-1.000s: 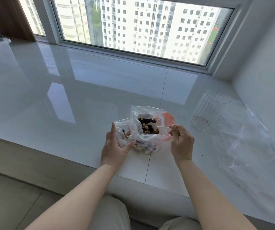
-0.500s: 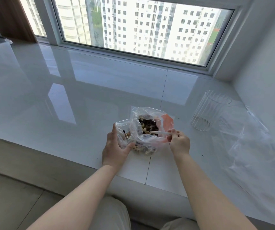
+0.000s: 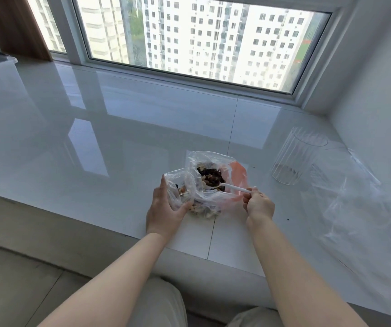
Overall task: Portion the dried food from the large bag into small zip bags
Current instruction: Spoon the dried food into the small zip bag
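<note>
Dried food (image 3: 211, 177) fills the large bag (image 3: 215, 182); left hand (image 3: 166, 208) grips small zip bag (image 3: 179, 185), right hand (image 3: 259, 204) pinches spoon (image 3: 233, 188).

Bright daylight from window (image 3: 201, 38); glare, reflections on glossy sill (image 3: 119, 128); wide-angle bending at edges.

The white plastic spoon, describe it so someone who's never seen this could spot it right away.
Start at the glossy white sill under the window, then the large bag of dried food near its front edge. The white plastic spoon pokes into it from the right, pinched by the right hand; it is the only thin, opaque white stick.
</note>
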